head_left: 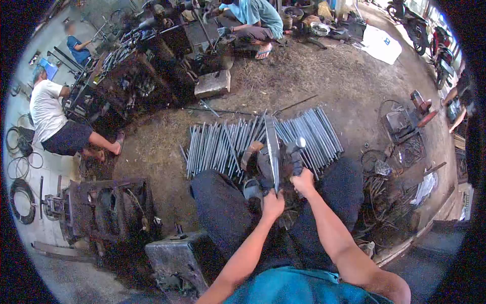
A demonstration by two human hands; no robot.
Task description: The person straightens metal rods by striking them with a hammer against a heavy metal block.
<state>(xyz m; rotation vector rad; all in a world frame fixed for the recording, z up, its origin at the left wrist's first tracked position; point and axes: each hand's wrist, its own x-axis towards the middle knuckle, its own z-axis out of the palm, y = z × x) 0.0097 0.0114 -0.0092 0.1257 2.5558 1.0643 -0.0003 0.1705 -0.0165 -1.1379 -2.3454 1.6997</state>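
My left hand (273,203) is closed around the lower end of a long, flat metal blade (273,149), which points away from me. My right hand (304,182) grips a hammer (295,152) by its dark handle, its shiny head raised just right of the blade. Between my knees, under the blade, sits a dark block (264,163), partly hidden. Beyond it lie many thin metal rods (217,147) side by side on the floor, with another row of rods (315,137) to the right.
A rusty machine (114,213) and a metal box (174,253) stand at left. A stone block (212,84) lies ahead near a crouching person (258,23). Another person (50,111) sits at left by a cluttered bench. Wires and scrap (379,197) lie at right, motorbikes (441,55) behind.
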